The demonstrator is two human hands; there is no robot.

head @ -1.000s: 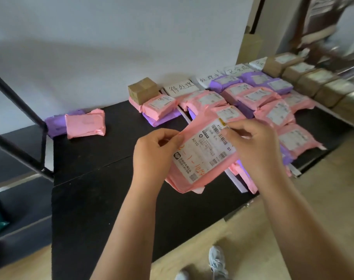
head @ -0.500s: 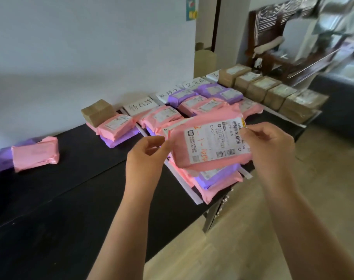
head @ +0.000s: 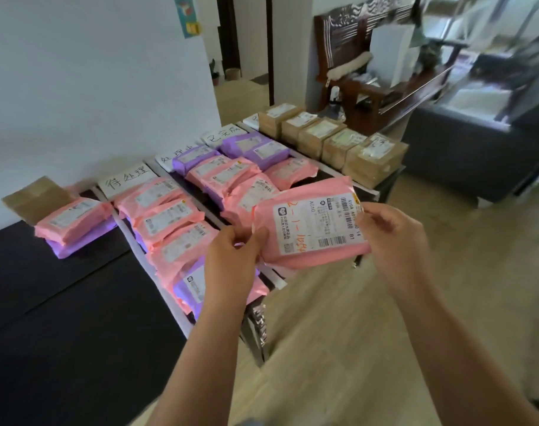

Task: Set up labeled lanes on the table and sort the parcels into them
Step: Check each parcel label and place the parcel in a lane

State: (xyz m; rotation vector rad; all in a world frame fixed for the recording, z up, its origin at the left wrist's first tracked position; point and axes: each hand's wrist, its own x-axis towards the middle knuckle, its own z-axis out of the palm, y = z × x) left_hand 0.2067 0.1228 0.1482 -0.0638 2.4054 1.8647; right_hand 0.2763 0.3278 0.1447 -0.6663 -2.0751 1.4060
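A person stands at a black desk [head: 62, 318] and holds one pink parcel [head: 311, 250] in the air between both hands, over the desk's near right corner. The left hand [head: 231, 259] pinches the parcel's left edge, thumb on top and fingers curled beneath. The right hand [head: 391, 238] pinches the right edge near the upper corner in the same way. The parcel lies nearly flat, tilted a little, with its white shipping label [head: 317, 226] facing up; the label shows a barcode and orange handwriting [head: 299, 238].

Beyond and below the held parcel, the desk is split into lanes by white strips [head: 182, 321]. At the wall end of each lane lies a handwritten paper sign [head: 128, 181]. The lane just left of the left hand holds a column of pink parcels [head: 166, 216], with a purple one [head: 188, 284] at the near end, partly hidden by the left wrist. The next lanes hold more pink and purple parcels [head: 255, 149]. A row of cardboard boxes [head: 339, 146] fills the far right edge. On the left, apart from the lanes, a pink parcel [head: 72, 221] rests on a purple parcel [head: 77, 244], beside a brown box [head: 36, 196]. A wooden floor [head: 339, 333] shows under the arms.
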